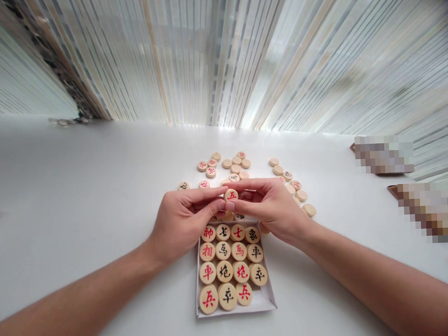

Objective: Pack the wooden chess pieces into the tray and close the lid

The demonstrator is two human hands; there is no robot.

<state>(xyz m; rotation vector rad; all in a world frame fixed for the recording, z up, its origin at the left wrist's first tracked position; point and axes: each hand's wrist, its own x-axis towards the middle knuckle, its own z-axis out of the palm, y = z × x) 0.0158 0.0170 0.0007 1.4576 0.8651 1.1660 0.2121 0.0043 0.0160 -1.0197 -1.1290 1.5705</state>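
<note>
Between my left hand [181, 217] and my right hand [275, 205] is a round wooden Chinese chess piece [231, 196], its red character facing me. The thumb and fingers of both hands pinch it from either side, above the far end of a shallow white box [266, 299]. Inside the box, pieces with red or black characters lie face up in rows. A bare gap shows at the box's near right corner, beside a red-marked piece [245, 294]. My hands and the held piece hide part of the loose pieces behind them.
Loose chess pieces [236, 160] are scattered on the white table [99, 193] beyond my hands, some face down. More pieces [301, 195] lie to the right. Two blurred-out flat objects [385, 156] rest at the far right. Striped string curtains [189, 55] hang behind the table.
</note>
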